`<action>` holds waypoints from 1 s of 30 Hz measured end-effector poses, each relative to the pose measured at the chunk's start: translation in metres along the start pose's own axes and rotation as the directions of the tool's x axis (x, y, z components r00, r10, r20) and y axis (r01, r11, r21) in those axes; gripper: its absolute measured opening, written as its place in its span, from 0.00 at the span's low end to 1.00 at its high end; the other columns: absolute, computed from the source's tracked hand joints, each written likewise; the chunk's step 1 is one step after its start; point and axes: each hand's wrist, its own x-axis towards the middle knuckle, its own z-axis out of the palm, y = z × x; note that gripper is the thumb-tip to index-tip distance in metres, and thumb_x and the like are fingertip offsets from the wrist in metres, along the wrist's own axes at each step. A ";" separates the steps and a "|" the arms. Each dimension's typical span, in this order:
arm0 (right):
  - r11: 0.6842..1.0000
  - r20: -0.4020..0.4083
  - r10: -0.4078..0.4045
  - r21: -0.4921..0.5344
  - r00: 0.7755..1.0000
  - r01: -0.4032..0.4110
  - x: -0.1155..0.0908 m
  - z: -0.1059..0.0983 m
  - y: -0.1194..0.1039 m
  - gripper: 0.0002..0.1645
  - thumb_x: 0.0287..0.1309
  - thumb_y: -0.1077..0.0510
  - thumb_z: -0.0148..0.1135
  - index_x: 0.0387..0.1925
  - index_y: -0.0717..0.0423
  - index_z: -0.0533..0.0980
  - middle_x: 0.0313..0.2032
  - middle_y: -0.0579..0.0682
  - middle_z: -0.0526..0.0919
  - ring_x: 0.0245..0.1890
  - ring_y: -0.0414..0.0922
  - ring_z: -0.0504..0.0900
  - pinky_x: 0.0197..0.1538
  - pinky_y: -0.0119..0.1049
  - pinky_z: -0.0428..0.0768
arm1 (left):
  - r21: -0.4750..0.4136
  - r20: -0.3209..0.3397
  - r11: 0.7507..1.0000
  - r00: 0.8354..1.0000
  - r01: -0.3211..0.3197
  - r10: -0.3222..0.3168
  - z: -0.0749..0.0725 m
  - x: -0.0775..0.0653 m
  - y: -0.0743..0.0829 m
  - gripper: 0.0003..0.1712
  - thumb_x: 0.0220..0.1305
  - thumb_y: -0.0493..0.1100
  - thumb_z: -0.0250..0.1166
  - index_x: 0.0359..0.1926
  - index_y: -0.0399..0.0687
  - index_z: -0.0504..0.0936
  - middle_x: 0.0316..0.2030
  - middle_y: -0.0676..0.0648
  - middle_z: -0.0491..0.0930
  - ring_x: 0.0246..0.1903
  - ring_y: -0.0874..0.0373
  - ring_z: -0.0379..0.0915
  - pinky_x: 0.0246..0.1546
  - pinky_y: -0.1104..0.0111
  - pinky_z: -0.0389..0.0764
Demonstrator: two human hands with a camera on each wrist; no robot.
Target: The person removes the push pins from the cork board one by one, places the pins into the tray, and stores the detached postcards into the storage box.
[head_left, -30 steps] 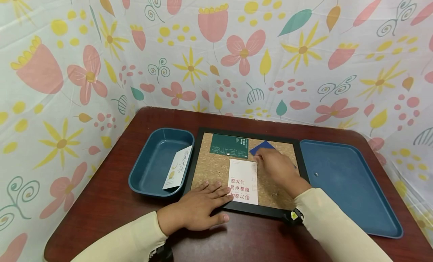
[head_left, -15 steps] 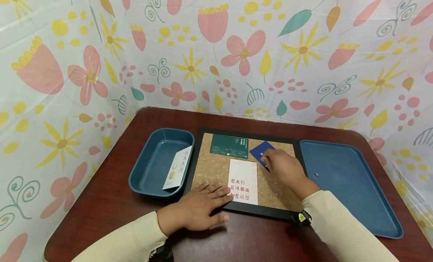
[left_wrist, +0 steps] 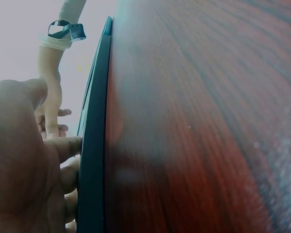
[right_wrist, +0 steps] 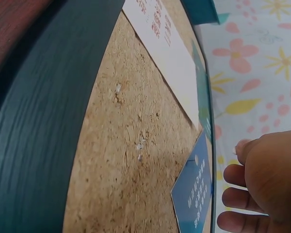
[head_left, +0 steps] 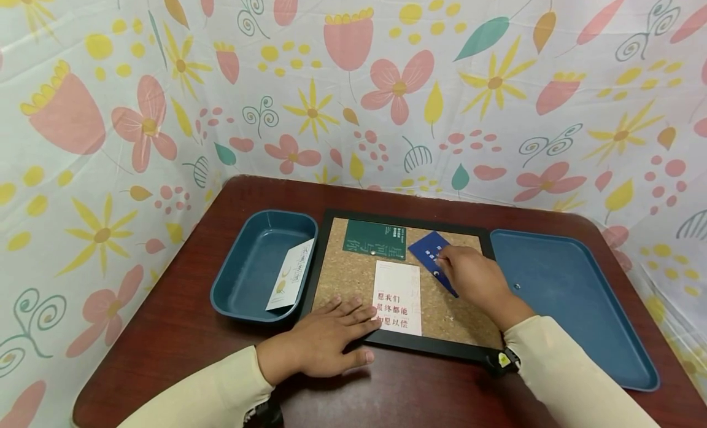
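Observation:
A dark blue card (head_left: 426, 251) lies slanted at the upper right of a black-framed corkboard (head_left: 342, 274), a small round pin (head_left: 436, 273) showing on its lower part. My right hand (head_left: 476, 279) hovers over the card's right side; in the right wrist view its loosely bent fingers (right_wrist: 237, 198) hold nothing visible. With spread fingers, my left hand (head_left: 326, 339) rests on the board's lower left frame, fingertips at the edge of a white card with red characters (head_left: 396, 293). A green card (head_left: 371, 237) lies at the top left, with a pin (head_left: 372, 253) at its lower edge.
A deep blue bin (head_left: 243, 262) stands left of the board, a white card (head_left: 289, 274) leaning inside it. On the right is a shallow blue tray (head_left: 574, 305) with one small shiny pin (head_left: 517, 287). A flowered cloth (head_left: 353, 108) hangs behind the dark red table (head_left: 397, 385).
My right hand has drawn back to the right and slightly toward me, uncovering more of the blue card and its pin. The left hand has stayed put.

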 end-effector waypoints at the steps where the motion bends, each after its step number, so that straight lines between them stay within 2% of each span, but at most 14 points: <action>1: 1.000 -0.004 -0.001 -0.004 1.000 0.001 0.000 0.000 0.001 0.07 0.73 0.54 0.62 0.43 0.52 0.82 0.33 0.44 0.83 0.32 0.42 0.81 0.28 0.42 0.79 | -0.002 -0.001 1.000 1.000 -0.001 0.001 0.000 0.000 0.000 0.40 0.76 0.74 0.32 0.81 0.65 0.58 0.80 0.58 0.51 0.80 0.52 0.36 0.77 0.50 0.43; 6: 1.000 -0.020 -0.003 -0.014 1.000 0.003 -0.003 -0.001 0.004 0.08 0.73 0.54 0.62 0.43 0.53 0.82 0.33 0.45 0.83 0.32 0.43 0.81 0.30 0.44 0.81 | -0.016 -0.001 1.000 1.000 -0.002 0.001 0.000 0.000 0.001 0.39 0.77 0.72 0.35 0.80 0.65 0.58 0.80 0.58 0.51 0.80 0.52 0.35 0.77 0.49 0.42; 15: 1.000 -0.013 0.019 -0.019 1.000 -0.019 -0.008 -0.007 0.011 0.07 0.73 0.55 0.62 0.43 0.54 0.82 0.30 0.43 0.81 0.30 0.43 0.78 0.31 0.47 0.80 | -0.007 -0.002 1.000 1.000 -0.005 0.005 0.001 0.000 0.000 0.40 0.76 0.74 0.32 0.81 0.65 0.58 0.80 0.58 0.50 0.80 0.52 0.35 0.77 0.50 0.43; 30: 0.998 -0.033 0.050 -0.027 0.998 -0.051 -0.020 -0.014 0.029 0.10 0.73 0.56 0.61 0.46 0.58 0.81 0.39 0.55 0.86 0.37 0.51 0.83 0.34 0.54 0.83 | -0.004 -0.004 1.000 1.000 -0.007 0.007 0.001 0.000 -0.001 0.41 0.76 0.74 0.31 0.81 0.65 0.58 0.80 0.58 0.51 0.80 0.53 0.36 0.77 0.50 0.44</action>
